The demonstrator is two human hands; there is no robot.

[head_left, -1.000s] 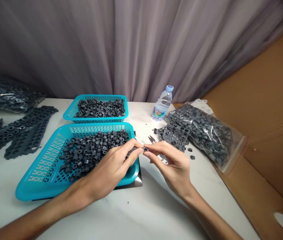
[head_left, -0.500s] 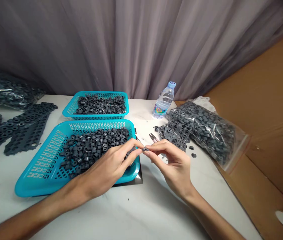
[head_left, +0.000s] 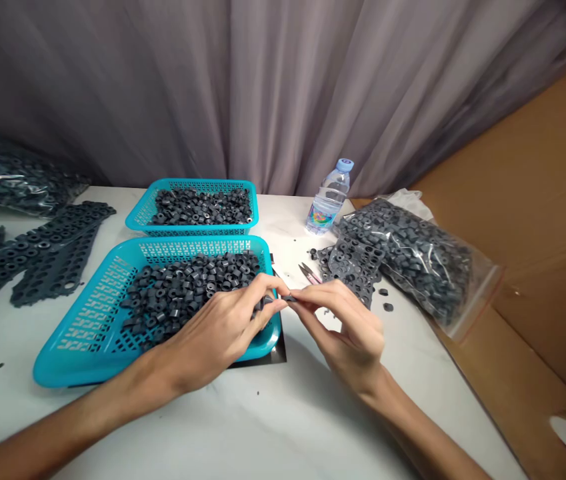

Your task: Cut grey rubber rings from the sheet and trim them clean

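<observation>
My left hand (head_left: 217,330) rests on the right rim of the near blue basket (head_left: 87,327), fingers pinched. My right hand (head_left: 347,327) meets it fingertip to fingertip just past the rim. Between both pinches sits one small dark grey rubber ring (head_left: 289,297). The near basket holds a heap of the same grey rings (head_left: 187,283). A small pair of snips (head_left: 307,272) lies on the table just beyond my right fingers.
A second blue basket (head_left: 195,208) of rings stands behind the first. A clear bag of rings (head_left: 413,260) and a ring sheet (head_left: 353,263) lie right, with a water bottle (head_left: 329,199). Punched rubber sheets (head_left: 37,253) and another bag (head_left: 7,180) lie left. A cardboard wall (head_left: 537,233) borders the right.
Both hands stay pinched together at the basket's right rim; my right fingers have curled in a little more. The view has shifted slightly.
</observation>
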